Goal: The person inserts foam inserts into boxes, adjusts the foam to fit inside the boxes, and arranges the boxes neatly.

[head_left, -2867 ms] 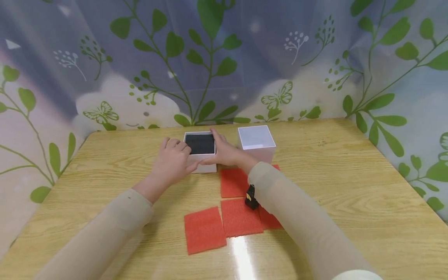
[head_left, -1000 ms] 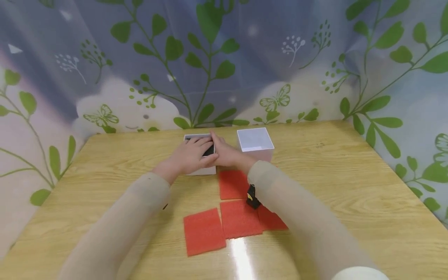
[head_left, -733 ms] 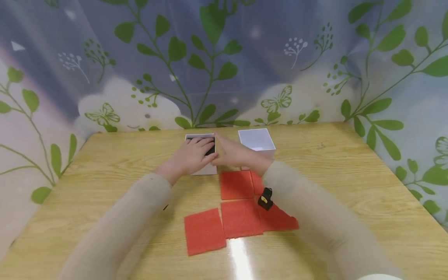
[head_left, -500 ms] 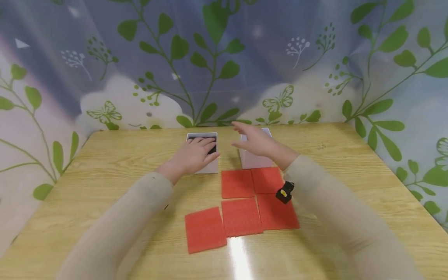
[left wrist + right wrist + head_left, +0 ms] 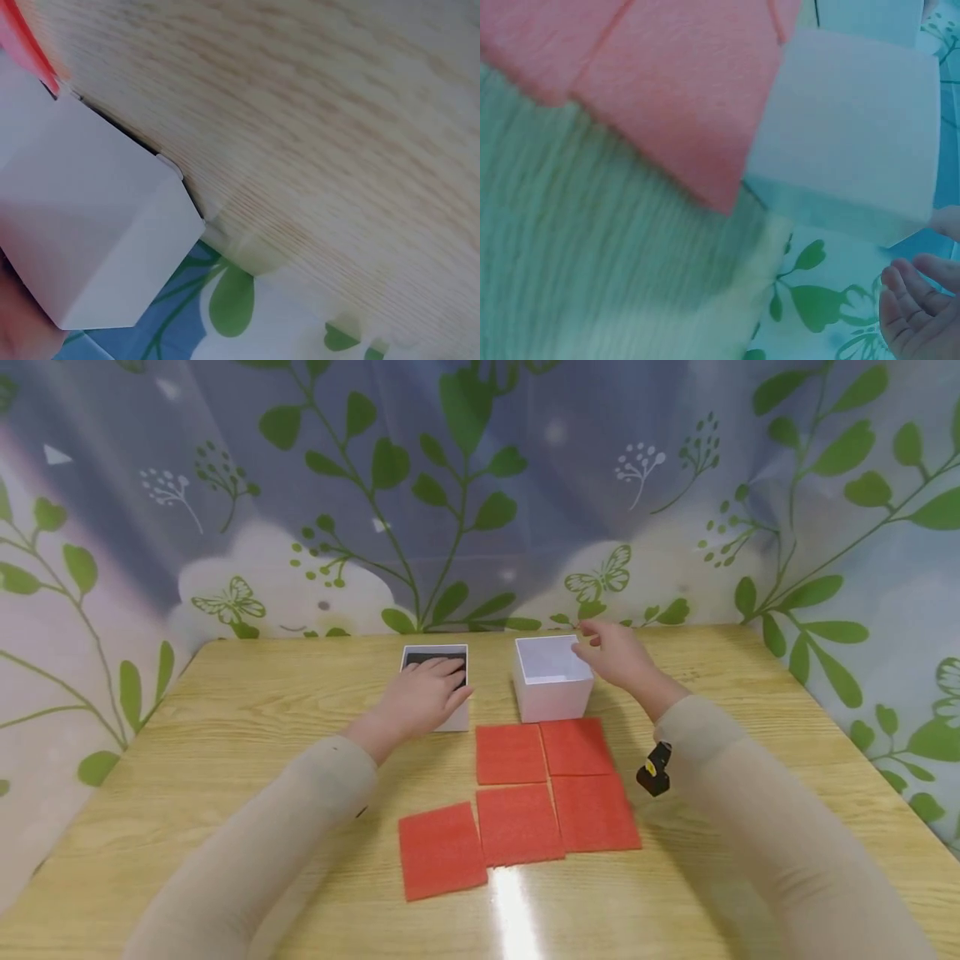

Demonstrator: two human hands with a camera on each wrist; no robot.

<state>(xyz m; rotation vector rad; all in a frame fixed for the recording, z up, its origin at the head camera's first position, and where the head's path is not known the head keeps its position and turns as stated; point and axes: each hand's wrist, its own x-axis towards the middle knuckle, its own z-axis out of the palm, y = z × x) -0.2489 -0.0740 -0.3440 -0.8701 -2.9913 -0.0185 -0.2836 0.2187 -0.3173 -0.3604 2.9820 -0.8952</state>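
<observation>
My left hand (image 5: 420, 697) lies over the open white box (image 5: 453, 718) on the left, fingers extended across the black item (image 5: 435, 657) inside it. Much of that item is covered by the hand. In the left wrist view, fingers (image 5: 26, 319) touch the white box (image 5: 97, 210) at its top edge. My right hand (image 5: 621, 656) is at the right rim of a second open white box (image 5: 555, 700), holding nothing. Its loosely bent fingers (image 5: 907, 300) show beside that box (image 5: 847, 120) in the right wrist view.
Several red square sheets (image 5: 517, 822) lie flat on the wooden table (image 5: 247, 735) in front of the boxes. A patterned curtain (image 5: 480, 510) hangs along the table's back edge. A black wrist camera (image 5: 654, 770) sits at my right sleeve.
My right hand has let go of the left box and moved right, past the second box's opening to its right rim. Earlier, my left hand spread flat over the black item.
</observation>
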